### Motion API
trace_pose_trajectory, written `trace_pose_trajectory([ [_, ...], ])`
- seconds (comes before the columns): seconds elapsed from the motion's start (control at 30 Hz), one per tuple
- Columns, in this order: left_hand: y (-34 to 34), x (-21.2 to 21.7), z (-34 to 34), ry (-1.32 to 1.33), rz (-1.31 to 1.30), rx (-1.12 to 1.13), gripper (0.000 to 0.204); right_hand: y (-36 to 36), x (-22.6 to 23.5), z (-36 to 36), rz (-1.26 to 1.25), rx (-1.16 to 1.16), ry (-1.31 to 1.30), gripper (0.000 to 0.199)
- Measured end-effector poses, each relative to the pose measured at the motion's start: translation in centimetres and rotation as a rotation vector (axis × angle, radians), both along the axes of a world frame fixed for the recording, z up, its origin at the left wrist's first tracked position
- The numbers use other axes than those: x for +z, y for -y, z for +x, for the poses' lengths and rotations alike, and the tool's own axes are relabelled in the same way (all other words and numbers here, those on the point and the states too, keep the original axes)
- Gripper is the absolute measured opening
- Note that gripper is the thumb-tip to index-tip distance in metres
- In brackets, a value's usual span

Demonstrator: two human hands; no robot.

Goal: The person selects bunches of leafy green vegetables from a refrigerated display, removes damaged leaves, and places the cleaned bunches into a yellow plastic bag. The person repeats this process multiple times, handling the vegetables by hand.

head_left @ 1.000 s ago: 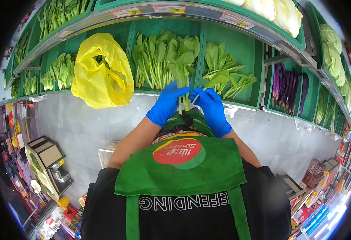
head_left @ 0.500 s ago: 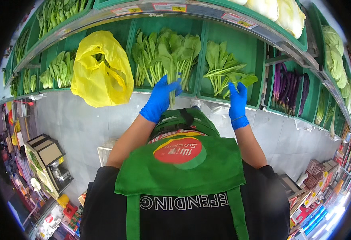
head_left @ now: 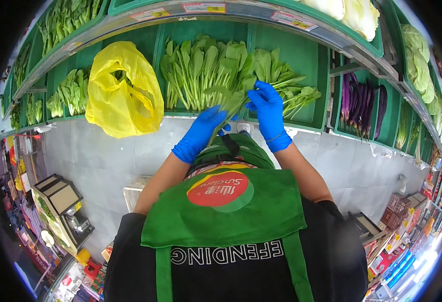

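Holding a leafy green bunch [head_left: 229, 103] at the shelf bin [head_left: 311, 55].
I see my left hand [head_left: 200, 133] gripping its stalks at 7 o'clock, my right hand [head_left: 268, 108] pinching leaves at 3.

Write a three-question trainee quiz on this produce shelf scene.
1. True or false: both hands wear blue gloves.
2. What hangs left of the leafy greens: A) yellow bag B) red basket C) white box?
3. What do the hands hold?

Key:
1. True: left hand, right hand.
2. A, the yellow bag beside the greens.
3. A leafy stalk, held over the green crate.
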State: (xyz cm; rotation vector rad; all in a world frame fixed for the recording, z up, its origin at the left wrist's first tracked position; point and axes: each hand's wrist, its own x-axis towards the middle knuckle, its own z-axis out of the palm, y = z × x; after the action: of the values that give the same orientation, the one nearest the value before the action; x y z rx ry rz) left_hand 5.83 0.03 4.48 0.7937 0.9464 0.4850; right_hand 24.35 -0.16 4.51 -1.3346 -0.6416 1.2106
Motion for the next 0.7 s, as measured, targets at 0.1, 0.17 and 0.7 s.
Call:
trace_pose_trajectory([
  [0.1, 0.2, -1.0, -0.5, -0.008, 0.008, 0.026, 0.039, 0.2, -0.2, -0.2, -0.034, -0.018, -0.044, 0.023],
  [0.17, -0.2, -0.9, -0.7, -0.036, 0.016, -0.039, 0.037, 0.4, -0.5, 0.4, -0.038, -0.030, -0.032, 0.024],
  [0.7, -1.0, -0.4, -3.2, -0.192, -0.187, -0.220, 0.030, 0.6, -5.9, 3.0, -0.209, 0.124, -0.121, 0.020],
])
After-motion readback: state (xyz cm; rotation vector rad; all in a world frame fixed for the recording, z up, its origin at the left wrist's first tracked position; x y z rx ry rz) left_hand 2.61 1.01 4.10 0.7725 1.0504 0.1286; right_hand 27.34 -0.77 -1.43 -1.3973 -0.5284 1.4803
